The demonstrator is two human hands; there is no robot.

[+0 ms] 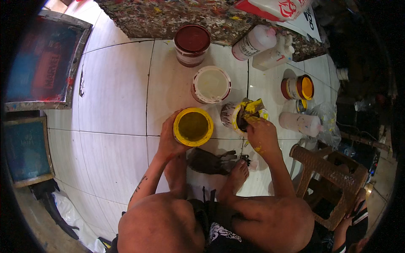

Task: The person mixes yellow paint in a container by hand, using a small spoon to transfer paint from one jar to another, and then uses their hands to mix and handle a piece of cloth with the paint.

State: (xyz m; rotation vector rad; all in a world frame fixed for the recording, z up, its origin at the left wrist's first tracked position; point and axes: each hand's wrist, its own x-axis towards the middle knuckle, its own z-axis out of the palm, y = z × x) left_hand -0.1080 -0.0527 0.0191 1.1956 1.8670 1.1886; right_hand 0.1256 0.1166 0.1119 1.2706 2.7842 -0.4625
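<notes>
My left hand (168, 134) is closed round the side of a yellow-rimmed tub (193, 126) holding dark yellow liquid. My right hand (260, 133), spotted with yellow, grips a flat scraper (253, 106) heavy with yellow paint over a stained can (231, 114), which looks tilted; the can's far side is partly hidden. A white tub (211, 84) of pale contents stands behind these, and a maroon-lidded pail (192, 42) farther back. A dark rag (206, 164) lies between my bare feet.
Screen frames (67, 76) at left. A paint-spattered block (147, 19), plastic bottles (253, 42) at back. An orange-filled can (297, 86), pink bottle (297, 124) and plastic bag (327, 130) at right. A brown stool (308, 168), with another person's hand (346, 219) beside it. Tiled floor (105, 147).
</notes>
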